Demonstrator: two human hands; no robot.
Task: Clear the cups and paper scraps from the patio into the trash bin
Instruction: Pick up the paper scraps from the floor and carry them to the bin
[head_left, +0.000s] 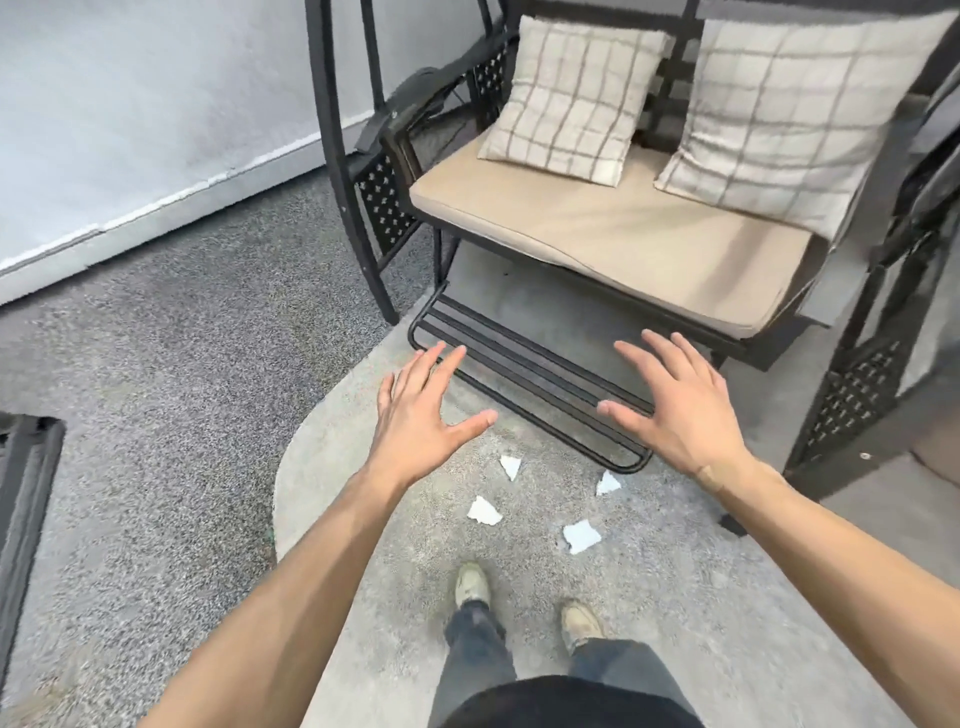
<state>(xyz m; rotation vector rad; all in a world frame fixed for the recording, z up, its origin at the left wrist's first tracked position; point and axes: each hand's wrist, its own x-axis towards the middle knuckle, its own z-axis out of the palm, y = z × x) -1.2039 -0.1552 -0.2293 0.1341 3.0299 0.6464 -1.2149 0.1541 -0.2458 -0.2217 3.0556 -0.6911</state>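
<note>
On the pale rug (675, 649) in front of the swing bench (597, 228), four white paper scraps lie loosely grouped between the person's feet and the bench's footrest (524, 374): one far-left scrap (510, 466), one far-right scrap (607, 483), one near-left scrap (484, 511) and one near-right scrap (582, 535). Both hands are held out above them, palms down, fingers spread and holding nothing. The left hand (422, 418) hangs to the left of the group, the right hand (678, 410) to its right, so the scraps lie below and nearer the body than either palm, in the gap between the forearms. The two left scraps appear closer to the left hand and the two right scraps to the right hand, which would suggest each hand drawing back and down toward its own pair. The scraps are flat and irregular, with no clear long axis. No cups or trash bin are in view.
</note>
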